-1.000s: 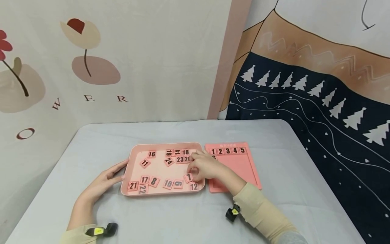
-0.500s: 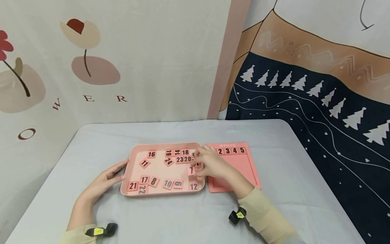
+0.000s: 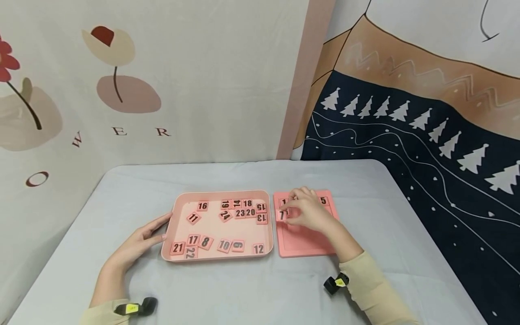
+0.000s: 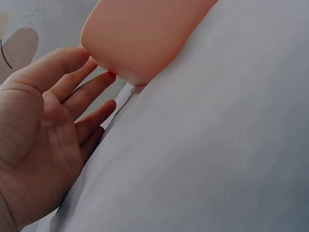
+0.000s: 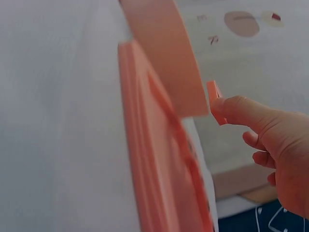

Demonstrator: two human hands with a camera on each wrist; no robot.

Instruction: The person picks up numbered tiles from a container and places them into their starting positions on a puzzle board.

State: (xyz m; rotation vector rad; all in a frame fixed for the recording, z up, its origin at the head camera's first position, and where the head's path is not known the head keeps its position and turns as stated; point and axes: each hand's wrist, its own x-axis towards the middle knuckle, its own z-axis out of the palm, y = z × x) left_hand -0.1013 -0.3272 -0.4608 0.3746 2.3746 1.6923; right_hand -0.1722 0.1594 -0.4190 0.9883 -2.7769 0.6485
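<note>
My right hand (image 3: 309, 213) pinches a pink number tile marked 7 (image 3: 281, 215) between thumb and fingers. In the right wrist view this tile (image 5: 218, 105) is raised, held by its edges. Under it lies the pink number board (image 3: 308, 246), whose top row shows the 1 tile (image 3: 284, 201) and the 5 tile (image 3: 323, 200); my hand hides those between. At the left end of the pink tray (image 3: 168, 232), my left hand (image 3: 132, 248) rests with thumb and fingertips at the rim. The left wrist view shows those fingers loosely extended by the tray's corner (image 4: 135, 38).
Loose number tiles lie face up in the tray, among them 16 (image 3: 202, 206), 8 (image 3: 206, 242) and 12 (image 3: 258, 248). Tray and board stand side by side on a table with a pale cloth (image 3: 211, 293). Printed fabric (image 3: 227, 90) hangs behind.
My right hand has picked the 7 tile up from the tray and carried it right, over the board's left side. The 15 and 13 tiles are uncovered. The left hand stays put.
</note>
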